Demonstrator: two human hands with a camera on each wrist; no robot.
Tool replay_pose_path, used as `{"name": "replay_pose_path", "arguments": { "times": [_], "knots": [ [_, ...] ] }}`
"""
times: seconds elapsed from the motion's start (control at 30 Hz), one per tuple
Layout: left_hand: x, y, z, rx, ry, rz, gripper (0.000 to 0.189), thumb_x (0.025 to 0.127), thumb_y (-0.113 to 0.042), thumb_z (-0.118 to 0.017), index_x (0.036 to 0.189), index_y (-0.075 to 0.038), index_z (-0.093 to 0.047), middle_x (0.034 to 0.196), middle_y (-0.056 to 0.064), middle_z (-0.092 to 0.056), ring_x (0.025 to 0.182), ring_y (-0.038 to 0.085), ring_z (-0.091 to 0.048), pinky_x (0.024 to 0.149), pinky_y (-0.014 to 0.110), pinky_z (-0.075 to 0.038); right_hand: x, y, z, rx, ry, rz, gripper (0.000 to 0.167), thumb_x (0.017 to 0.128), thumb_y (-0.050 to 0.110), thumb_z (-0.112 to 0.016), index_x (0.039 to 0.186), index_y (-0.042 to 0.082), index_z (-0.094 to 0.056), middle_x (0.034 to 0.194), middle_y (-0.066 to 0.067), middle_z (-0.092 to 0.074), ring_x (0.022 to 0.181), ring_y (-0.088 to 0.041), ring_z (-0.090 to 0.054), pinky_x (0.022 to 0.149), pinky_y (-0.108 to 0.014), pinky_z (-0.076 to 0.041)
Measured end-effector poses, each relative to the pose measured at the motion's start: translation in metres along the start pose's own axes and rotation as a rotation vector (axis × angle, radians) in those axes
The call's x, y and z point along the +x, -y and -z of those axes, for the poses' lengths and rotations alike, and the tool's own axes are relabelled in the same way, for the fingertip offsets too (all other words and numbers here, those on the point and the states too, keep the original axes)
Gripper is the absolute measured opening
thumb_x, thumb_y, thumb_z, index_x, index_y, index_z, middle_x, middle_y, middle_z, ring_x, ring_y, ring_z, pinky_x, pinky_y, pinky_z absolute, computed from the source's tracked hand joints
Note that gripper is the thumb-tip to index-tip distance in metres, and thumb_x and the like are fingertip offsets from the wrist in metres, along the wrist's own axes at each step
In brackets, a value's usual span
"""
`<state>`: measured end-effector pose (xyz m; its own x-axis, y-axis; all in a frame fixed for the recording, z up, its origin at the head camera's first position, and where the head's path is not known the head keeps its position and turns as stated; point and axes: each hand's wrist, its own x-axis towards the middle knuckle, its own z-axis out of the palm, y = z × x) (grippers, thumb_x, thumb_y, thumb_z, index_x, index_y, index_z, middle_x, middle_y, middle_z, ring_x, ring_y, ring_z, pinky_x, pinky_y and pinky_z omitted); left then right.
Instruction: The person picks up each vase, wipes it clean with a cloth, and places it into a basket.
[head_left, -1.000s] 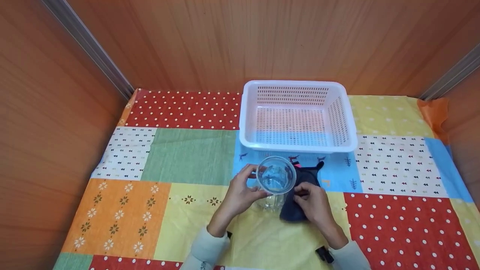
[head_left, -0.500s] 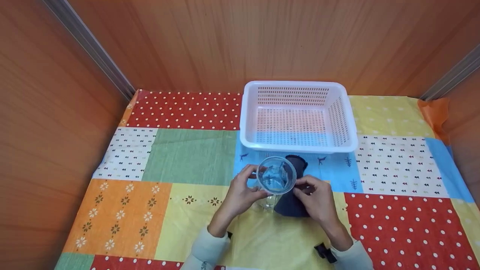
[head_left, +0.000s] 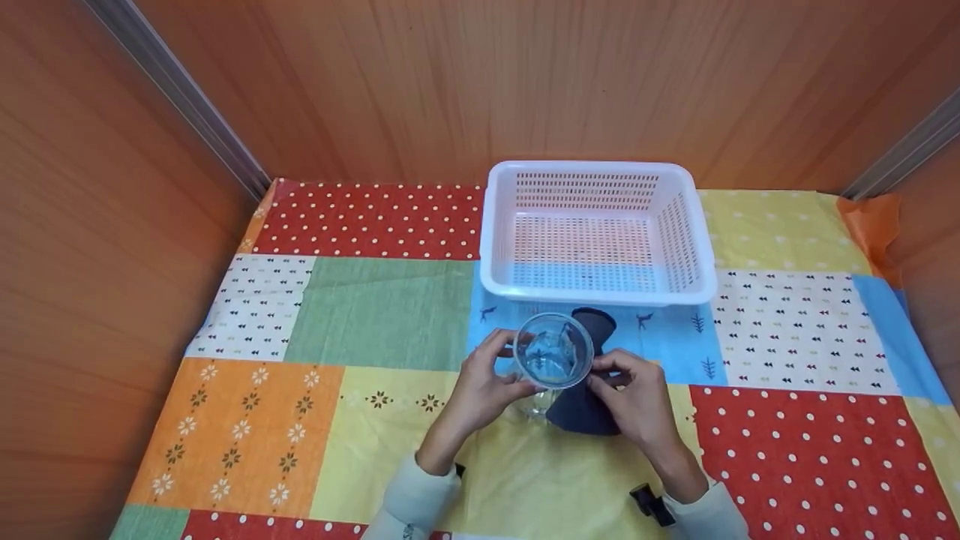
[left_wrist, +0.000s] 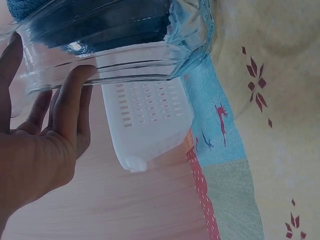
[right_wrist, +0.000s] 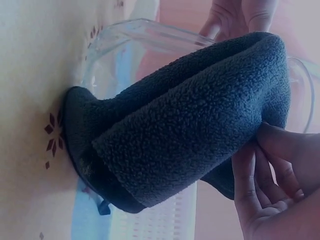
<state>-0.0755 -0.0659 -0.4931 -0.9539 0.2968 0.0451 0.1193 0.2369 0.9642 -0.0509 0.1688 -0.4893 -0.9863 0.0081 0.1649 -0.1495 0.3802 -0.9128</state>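
In the head view, a person's two forearms, in pale, light-coloured sleeves, are slanting inward from the lower edge, and both hands are meeting around a clear glass vessel with a round mouth. The left hand is grasping the clear glass vessel from its left side, its thumb lying along the near side and its bent fingers curving round the far side, just below the rim. In the left wrist view, one bent finger is pressing its tip against the glass wall. The vessel is standing mouth upward; whether its base is touching the bench cannot be told. The right hand is pinching a dark blue-grey, fuzzy fabric piece between thumb and forefinger, the other fingers folding in toward the palm, the wrist bending inward toward the glass. That fabric is hanging just beside the vessel on its right, folding over on itself, with a broad lower end spreading nearer the person and a narrower end reaching toward the basket. Beyond both hands, a white, rectangular, perforated plastic basket is sitting on the bench, which a multicoloured patchwork covering is spreading across. A brown wood-grain panel is rising behind.
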Motion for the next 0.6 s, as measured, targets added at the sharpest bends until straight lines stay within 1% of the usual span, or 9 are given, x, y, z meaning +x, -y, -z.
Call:
{"name": "replay_pose_path", "arguments": {
  "times": [0.13,0.23,0.37,0.5,0.6],
  "knots": [
    [0.0,0.0,0.0,0.0,-0.011,-0.005,0.057,0.083,-0.009,-0.091,0.133,-0.004,-0.064,0.131,0.02,-0.063,0.115,0.039,-0.062,0.074,0.031,-0.065,0.0,-0.006,-0.001,-0.032,0.004,0.022,0.024,0.083,-0.016,-0.079,0.093,0.006,-0.08,0.091,-0.004,-0.076,0.083,-0.011,-0.071,0.075,-0.02,-0.061],
    [0.0,0.001,-0.001,0.006,-0.024,-0.006,0.056,0.081,-0.007,-0.092,0.131,-0.002,-0.065,0.128,0.018,-0.064,0.114,0.038,-0.062,0.072,0.029,-0.064,-0.001,-0.012,-0.003,-0.051,0.01,0.025,0.023,0.083,-0.017,-0.079,0.091,0.005,-0.079,0.091,-0.005,-0.076,0.082,-0.013,-0.071,0.074,-0.019,-0.06],
    [0.0,0.0,-0.001,0.009,-0.029,-0.002,0.056,0.081,-0.006,-0.092,0.13,-0.003,-0.065,0.127,0.013,-0.065,0.115,0.036,-0.062,0.073,0.03,-0.064,-0.003,-0.021,-0.005,-0.058,0.028,-0.022,0.022,0.083,-0.017,-0.078,0.089,0.004,-0.076,0.092,-0.009,-0.075,0.081,-0.015,-0.072,0.073,-0.019,-0.059],
    [0.0,-0.001,-0.001,0.011,-0.027,0.001,0.056,0.081,-0.006,-0.092,0.13,-0.003,-0.065,0.128,0.013,-0.065,0.115,0.036,-0.062,0.073,0.031,-0.064,-0.004,-0.028,-0.007,-0.084,0.039,-0.07,0.021,0.082,-0.017,-0.079,0.088,0.002,-0.073,0.092,-0.012,-0.075,0.081,-0.019,-0.073,0.071,-0.019,-0.059],
    [0.0,-0.001,-0.001,0.019,-0.028,0.004,0.056,0.081,-0.006,-0.091,0.13,-0.004,-0.065,0.128,0.012,-0.065,0.115,0.036,-0.062,0.073,0.03,-0.064,-0.005,-0.031,-0.008,-0.11,0.048,-0.081,0.02,0.082,-0.016,-0.08,0.088,0.001,-0.073,0.092,-0.013,-0.075,0.083,-0.024,-0.074,0.071,-0.02,-0.059]
  ]
}}
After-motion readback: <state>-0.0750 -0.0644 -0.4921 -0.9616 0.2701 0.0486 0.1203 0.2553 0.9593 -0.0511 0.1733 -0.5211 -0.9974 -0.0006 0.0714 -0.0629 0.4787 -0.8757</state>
